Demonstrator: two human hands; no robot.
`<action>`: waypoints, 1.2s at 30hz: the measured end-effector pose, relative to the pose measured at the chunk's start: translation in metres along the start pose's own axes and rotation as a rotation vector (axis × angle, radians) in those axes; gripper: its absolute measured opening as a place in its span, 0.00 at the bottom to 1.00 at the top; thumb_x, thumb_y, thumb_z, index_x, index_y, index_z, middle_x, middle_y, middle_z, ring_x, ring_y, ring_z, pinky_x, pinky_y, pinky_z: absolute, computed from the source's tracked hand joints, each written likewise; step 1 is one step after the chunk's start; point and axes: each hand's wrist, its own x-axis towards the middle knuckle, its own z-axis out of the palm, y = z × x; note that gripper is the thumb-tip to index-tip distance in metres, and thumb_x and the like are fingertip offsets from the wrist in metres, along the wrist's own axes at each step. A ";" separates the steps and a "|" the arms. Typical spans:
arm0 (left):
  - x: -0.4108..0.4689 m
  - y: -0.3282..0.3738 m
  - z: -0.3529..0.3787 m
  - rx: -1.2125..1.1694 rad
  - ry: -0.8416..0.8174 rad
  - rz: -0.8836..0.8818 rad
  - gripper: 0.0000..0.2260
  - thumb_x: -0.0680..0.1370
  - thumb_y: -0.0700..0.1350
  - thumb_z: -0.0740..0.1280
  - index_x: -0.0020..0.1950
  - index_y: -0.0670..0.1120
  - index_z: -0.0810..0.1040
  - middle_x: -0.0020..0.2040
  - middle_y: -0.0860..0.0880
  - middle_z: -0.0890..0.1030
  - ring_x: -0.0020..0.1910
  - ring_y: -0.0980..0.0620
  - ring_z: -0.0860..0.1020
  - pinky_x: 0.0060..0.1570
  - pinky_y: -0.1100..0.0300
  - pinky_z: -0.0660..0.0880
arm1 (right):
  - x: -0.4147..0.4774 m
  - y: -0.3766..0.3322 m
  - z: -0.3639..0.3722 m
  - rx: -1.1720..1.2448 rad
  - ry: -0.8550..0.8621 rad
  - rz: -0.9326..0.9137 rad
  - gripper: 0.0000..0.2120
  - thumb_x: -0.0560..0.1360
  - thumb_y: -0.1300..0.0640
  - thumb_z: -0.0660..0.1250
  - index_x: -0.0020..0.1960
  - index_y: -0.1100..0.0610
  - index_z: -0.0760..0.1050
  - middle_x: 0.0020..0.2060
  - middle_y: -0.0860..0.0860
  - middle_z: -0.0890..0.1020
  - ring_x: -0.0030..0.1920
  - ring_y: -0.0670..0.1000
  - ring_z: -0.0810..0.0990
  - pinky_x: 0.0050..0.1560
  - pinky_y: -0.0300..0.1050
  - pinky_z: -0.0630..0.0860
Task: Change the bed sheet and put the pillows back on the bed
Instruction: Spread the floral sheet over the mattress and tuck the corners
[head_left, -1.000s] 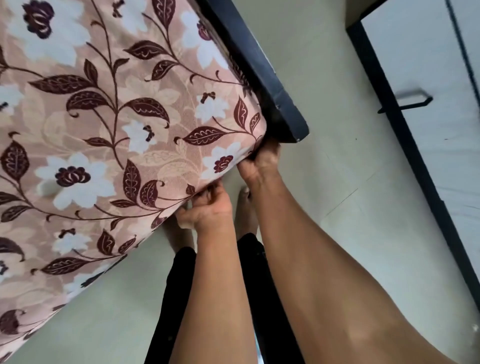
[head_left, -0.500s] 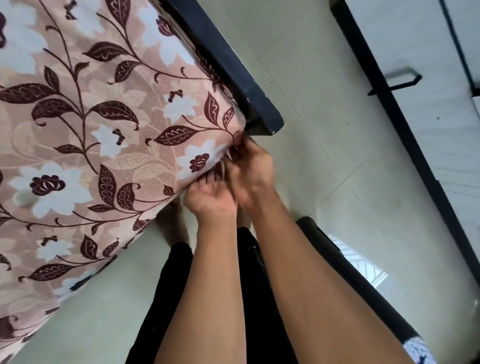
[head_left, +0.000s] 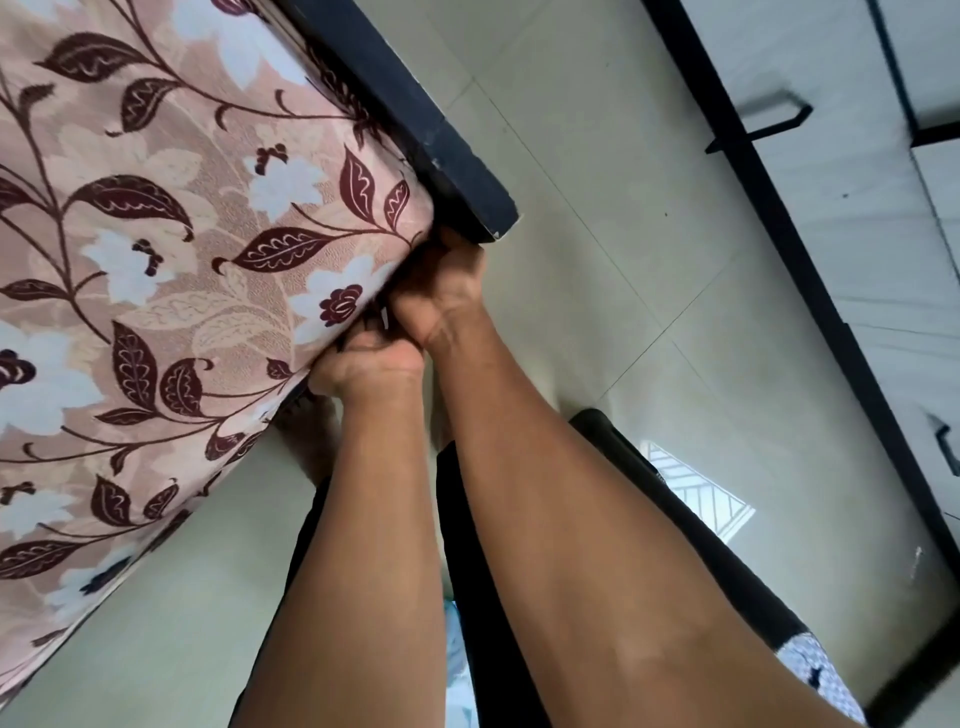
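A pink bed sheet (head_left: 171, 270) with dark red leaves and white flowers covers the mattress and fills the left of the view. Its corner sits against the black bed frame (head_left: 415, 119). My left hand (head_left: 369, 364) is at the lower edge of that corner, fingers curled under the sheet and out of sight. My right hand (head_left: 441, 291) is just above it, tucked under the corner beside the frame's end, fingers curled into the fabric. No pillows are in view.
Pale floor tiles (head_left: 597, 234) lie between the bed and a white wardrobe (head_left: 857, 218) with black trim and black handles on the right. My legs in dark trousers (head_left: 483, 597) stand below my arms.
Both hands have pushed further under the sheet's corner; the right hand now sits against the end of the black frame. The view has shifted slightly.
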 end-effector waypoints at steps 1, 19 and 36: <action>-0.002 -0.002 -0.001 -0.009 -0.009 0.028 0.23 0.82 0.49 0.46 0.40 0.43 0.76 0.33 0.43 0.77 0.43 0.44 0.78 0.66 0.50 0.71 | 0.001 0.000 -0.003 0.079 -0.043 0.009 0.25 0.78 0.52 0.60 0.73 0.58 0.73 0.75 0.63 0.70 0.72 0.62 0.71 0.78 0.60 0.62; -0.015 0.025 -0.039 0.829 0.110 -0.032 0.20 0.84 0.43 0.49 0.69 0.41 0.74 0.58 0.45 0.82 0.52 0.48 0.82 0.48 0.56 0.79 | -0.031 0.004 -0.048 -0.242 0.564 -0.204 0.16 0.81 0.62 0.60 0.63 0.68 0.79 0.41 0.56 0.84 0.39 0.50 0.82 0.42 0.40 0.78; -0.076 0.067 -0.017 1.741 -0.199 0.017 0.06 0.84 0.44 0.60 0.55 0.48 0.77 0.52 0.48 0.80 0.43 0.51 0.77 0.41 0.58 0.71 | -0.084 -0.009 0.002 -0.760 0.449 -0.013 0.10 0.83 0.49 0.62 0.48 0.55 0.74 0.57 0.54 0.81 0.57 0.57 0.80 0.60 0.54 0.76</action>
